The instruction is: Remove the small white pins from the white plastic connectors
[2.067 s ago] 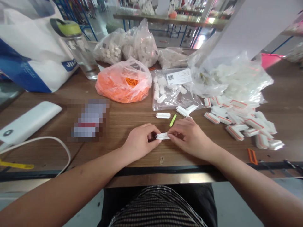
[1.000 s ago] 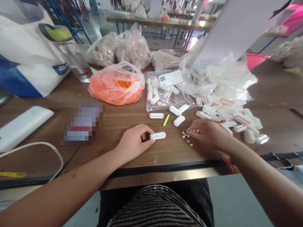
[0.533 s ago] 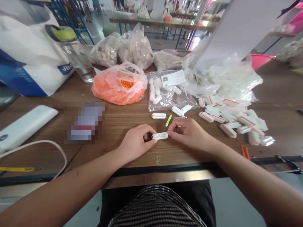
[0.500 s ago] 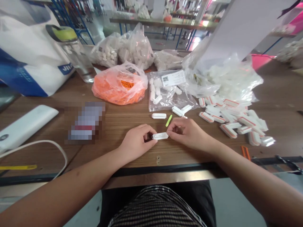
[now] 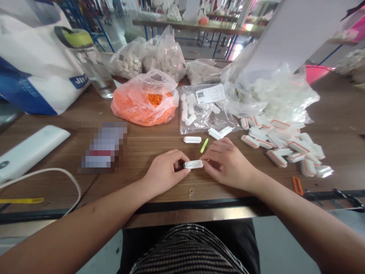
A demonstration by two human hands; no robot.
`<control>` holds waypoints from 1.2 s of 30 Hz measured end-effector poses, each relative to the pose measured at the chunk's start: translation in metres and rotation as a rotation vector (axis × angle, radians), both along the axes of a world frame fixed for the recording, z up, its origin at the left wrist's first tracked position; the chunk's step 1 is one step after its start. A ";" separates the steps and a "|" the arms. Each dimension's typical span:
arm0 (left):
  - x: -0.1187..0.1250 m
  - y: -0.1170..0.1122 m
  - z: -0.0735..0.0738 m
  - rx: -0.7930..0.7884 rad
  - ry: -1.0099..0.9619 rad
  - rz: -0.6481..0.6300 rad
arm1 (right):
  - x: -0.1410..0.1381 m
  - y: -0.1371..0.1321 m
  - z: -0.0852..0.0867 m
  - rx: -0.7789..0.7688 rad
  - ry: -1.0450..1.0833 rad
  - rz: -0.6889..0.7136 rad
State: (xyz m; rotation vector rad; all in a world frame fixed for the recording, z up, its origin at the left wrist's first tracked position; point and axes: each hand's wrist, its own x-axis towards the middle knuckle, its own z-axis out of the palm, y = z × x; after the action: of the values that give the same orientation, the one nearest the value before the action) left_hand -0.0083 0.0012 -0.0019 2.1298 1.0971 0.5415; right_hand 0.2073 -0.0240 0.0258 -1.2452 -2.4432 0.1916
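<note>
**Workshop room: a small white plastic strip (image 5: 193,164) held between two hands**

Far behind, long tables (image 5: 196,23) with blue legs stand across the wide room. The left hand (image 5: 167,171) has its grip closed on the left end of the strip, with the fingers curled over it. The fingertips of the right hand (image 5: 228,165) are touching the right end, but I cannot tell if this grip really pinches. The strip is between both hands, near the front edge of the table (image 5: 137,192). It looks light and rather stiff, but thin, so it may slip; the two short ends seem the best place to take hold.

Just above lie a second white strip (image 5: 192,139) and a lime-green stick (image 5: 204,145). Farther right is a heap of white pieces with orange stripes (image 5: 281,150). Behind are a clear bag with a printed label (image 5: 196,110) and an orange-filled plastic bag (image 5: 145,102).
</note>
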 end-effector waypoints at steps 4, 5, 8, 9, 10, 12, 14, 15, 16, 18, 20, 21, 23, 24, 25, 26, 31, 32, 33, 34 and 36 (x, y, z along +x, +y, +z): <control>0.000 0.001 0.000 -0.002 0.003 -0.006 | -0.004 -0.004 0.000 0.058 -0.077 0.015; 0.000 0.001 0.000 -0.003 0.002 -0.006 | -0.006 -0.006 0.000 0.073 -0.105 0.018; 0.000 0.001 0.000 -0.014 -0.002 0.001 | -0.004 -0.010 0.002 0.070 -0.132 0.027; 0.000 0.001 0.000 -0.019 -0.002 0.003 | 0.000 -0.011 0.002 0.054 -0.094 0.022; 0.000 0.001 0.000 -0.023 -0.002 0.005 | 0.006 -0.012 0.003 0.031 -0.033 0.002; 0.000 0.001 0.000 -0.024 -0.003 0.005 | 0.022 -0.013 0.004 -0.032 0.104 -0.093; 0.000 0.001 -0.001 -0.019 -0.005 0.005 | 0.042 -0.013 0.003 -0.133 0.161 -0.238; 0.000 0.001 -0.001 -0.014 -0.006 0.005 | 0.051 -0.013 0.001 -0.191 0.150 -0.307; 0.000 0.001 -0.001 -0.006 -0.005 0.004 | 0.058 -0.013 0.000 -0.245 0.129 -0.368; -0.001 0.001 -0.001 0.011 0.001 -0.001 | 0.067 -0.012 -0.004 -0.335 0.088 -0.451; -0.001 0.002 -0.001 0.025 0.009 -0.007 | 0.067 -0.011 -0.007 -0.393 0.070 -0.482; -0.001 0.002 -0.001 0.028 0.013 -0.010 | 0.065 -0.011 -0.008 -0.406 0.067 -0.485; -0.001 0.002 -0.001 0.032 0.016 -0.011 | 0.058 -0.012 -0.009 -0.407 0.068 -0.484; -0.001 0.002 -0.001 0.031 0.016 -0.010 | 0.055 -0.012 -0.009 -0.401 0.069 -0.490; -0.001 0.002 -0.001 0.030 0.016 -0.009 | 0.053 -0.013 -0.009 -0.398 0.071 -0.499; -0.001 0.002 -0.001 0.029 0.014 -0.009 | 0.051 -0.013 -0.010 -0.398 0.076 -0.513; 0.000 0.001 -0.001 0.028 0.012 -0.010 | 0.050 -0.011 -0.016 -0.501 0.231 -0.574; 0.000 0.001 0.000 0.028 0.010 -0.011 | 0.048 -0.011 -0.016 -0.510 0.288 -0.571; 0.000 0.001 0.000 0.027 0.006 -0.012 | 0.044 -0.011 -0.015 -0.501 0.346 -0.554; 0.000 0.001 0.000 0.027 0.002 -0.011 | 0.039 -0.011 -0.014 -0.478 0.396 -0.523; 0.000 0.000 0.000 0.023 0.001 -0.005 | 0.026 -0.012 -0.009 -0.435 0.459 -0.428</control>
State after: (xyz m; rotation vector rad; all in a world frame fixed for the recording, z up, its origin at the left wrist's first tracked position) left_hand -0.0084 0.0013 -0.0016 2.1523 1.0902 0.5531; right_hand 0.2335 -0.0358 0.0163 -1.6496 -1.7495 0.8172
